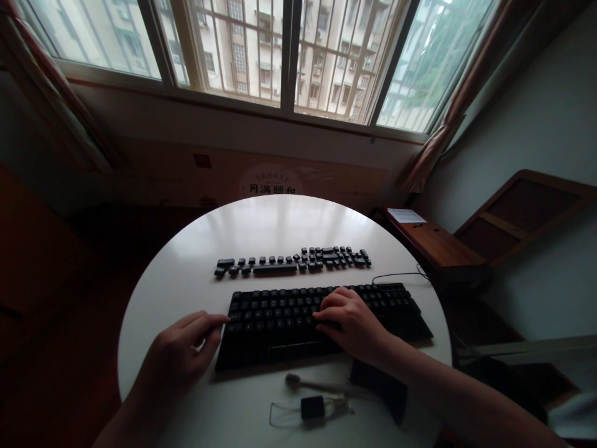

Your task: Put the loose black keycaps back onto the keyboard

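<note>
Left hand (184, 342), half curled, is touching the keyboard's left end; right hand (352, 320) is curling over its keys. Whether either is gripping, I cannot tell. The black keyboard (289, 322) is lying flat on the white table (168, 280), looking stiff and fairly light, best held by both ends. Loose keys (275, 269), probably slippery, are sitting behind it, outside any container.

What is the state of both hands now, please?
Left hand: open, index fingertip at the left edge of the keyboard.
Right hand: fingers curled over the keys; whether gripping one cannot be told.
</note>
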The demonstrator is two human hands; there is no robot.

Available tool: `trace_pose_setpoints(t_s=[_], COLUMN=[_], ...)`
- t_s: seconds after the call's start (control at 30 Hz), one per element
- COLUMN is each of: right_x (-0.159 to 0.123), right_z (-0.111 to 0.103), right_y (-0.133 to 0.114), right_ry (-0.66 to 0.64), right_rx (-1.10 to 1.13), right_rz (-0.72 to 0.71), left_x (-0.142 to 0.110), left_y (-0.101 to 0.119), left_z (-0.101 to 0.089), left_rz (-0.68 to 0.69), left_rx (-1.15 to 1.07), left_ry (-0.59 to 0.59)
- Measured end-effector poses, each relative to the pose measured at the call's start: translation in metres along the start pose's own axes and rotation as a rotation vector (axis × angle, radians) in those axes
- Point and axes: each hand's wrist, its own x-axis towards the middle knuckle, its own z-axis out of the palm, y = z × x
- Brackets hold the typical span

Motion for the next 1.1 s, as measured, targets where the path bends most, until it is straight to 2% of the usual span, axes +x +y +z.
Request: trace_pose_setpoints(t_s=[0.2,0.33,0.43,0.53,0.63,0.7,0.77,0.83,0.93,1.1], right_x=[-0.011,-0.018,-0.009,0.023,0.073,0.108,0.139,0.162,0.182,0.194], right_z=[-0.008,-0.012,-0.025,-0.042,-0.051,-0.049,-0.043,-0.034,-0.022,-0.007], right_y=[-0.012,-0.019,-0.013,0.011,0.046,0.066,0.078,0.083,0.085,0.087], right_ry=[-0.005,-0.077,-0.145,-0.132,-0.056,-0.05,-0.099,-0.203,-0.342,-0.409], right_rx=[-0.327,-0.344,-0.272,-0.183,-0.142,-0.149,-0.18,-0.219,-0.255,-0.285], right_rz=[-0.11,-0.135,-0.096,-0.025,0.061,0.113,0.172,0.236,0.29,0.292], left_x=[-0.002,-0.002,-0.002,-0.001,-0.001,-0.001,-0.001,-0.001,-0.001,0.001], left_y=[-0.002,-0.002,-0.002,-0.003,-0.002,-0.001,0.0,0.0,-0.001,-0.004], left_z=[0.001,0.0,-0.001,-0.002,-0.002,-0.002,-0.001,-0.001,0.0,-0.001], left_rz=[-0.011,-0.004,0.006,0.019,0.014,0.006,0.007,0.002,0.007,0.047], left_rx=[-0.02,-0.028,-0.042,-0.046,-0.049,-0.063,-0.07,-0.071,-0.075,-0.067], left_ry=[0.011,-0.009,0.002,0.017,0.018,0.018,0.025,0.048,0.06,0.041])
